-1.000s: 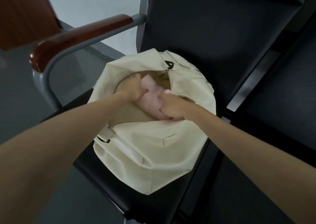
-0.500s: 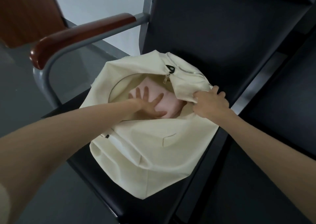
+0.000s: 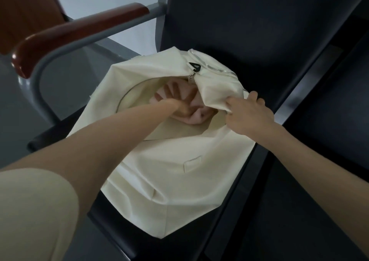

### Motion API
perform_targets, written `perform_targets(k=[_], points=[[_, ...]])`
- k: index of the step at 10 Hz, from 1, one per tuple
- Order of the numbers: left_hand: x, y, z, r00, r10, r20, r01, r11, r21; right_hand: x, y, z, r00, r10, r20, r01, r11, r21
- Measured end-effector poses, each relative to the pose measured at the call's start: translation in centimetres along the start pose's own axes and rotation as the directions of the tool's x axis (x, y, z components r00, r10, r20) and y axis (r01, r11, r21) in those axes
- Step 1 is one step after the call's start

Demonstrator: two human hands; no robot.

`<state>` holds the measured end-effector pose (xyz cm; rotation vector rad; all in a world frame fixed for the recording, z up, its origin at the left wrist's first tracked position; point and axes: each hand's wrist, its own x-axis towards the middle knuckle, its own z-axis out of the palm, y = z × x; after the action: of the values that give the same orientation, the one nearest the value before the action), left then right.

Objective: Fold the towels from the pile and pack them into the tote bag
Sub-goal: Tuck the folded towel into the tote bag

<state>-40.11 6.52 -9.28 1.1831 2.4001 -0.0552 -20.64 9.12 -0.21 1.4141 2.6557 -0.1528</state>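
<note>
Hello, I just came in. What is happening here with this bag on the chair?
A person is packing a cream tote bag that sits on a dark chair. The left hand is inside the bag, fingers spread flat, pressing down on a pink towel. The right hand grips the bag's rim on the far right side and holds the mouth open. The zipper along the top is undone. No other towels are in view.
</note>
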Motion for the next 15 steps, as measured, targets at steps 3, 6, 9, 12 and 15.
perform_targets(k=[3,6,9,12,15], points=[[-2.2,-1.8,-3.3,0.97,0.233,0.072,-0.236,0.97,0.052,0.1,-0.2,-0.6,0.999,0.006,0.042,-0.006,1.0,0.018],[-3.0,-1.5,-2.3,0.903,0.428,0.019,-0.389,0.8,0.458,0.2,0.1,-1.0,0.998,-0.002,0.063,0.0,1.0,0.031],[-3.4,-0.2,-1.9,0.972,0.203,-0.116,-0.194,0.977,0.087,0.3,0.6,-0.9,1.0,-0.018,0.018,0.017,0.998,0.054],[-1.6,-0.1,-2.2,0.96,0.276,-0.048,-0.261,0.942,0.21,0.4,0.6,-0.6,0.999,-0.025,0.027,0.025,1.0,0.017],[-10.8,-1.5,-5.1,0.96,0.278,-0.02,-0.279,0.96,-0.024,-3.6,0.8,-1.8,0.998,-0.061,0.019,0.061,0.998,0.017]])
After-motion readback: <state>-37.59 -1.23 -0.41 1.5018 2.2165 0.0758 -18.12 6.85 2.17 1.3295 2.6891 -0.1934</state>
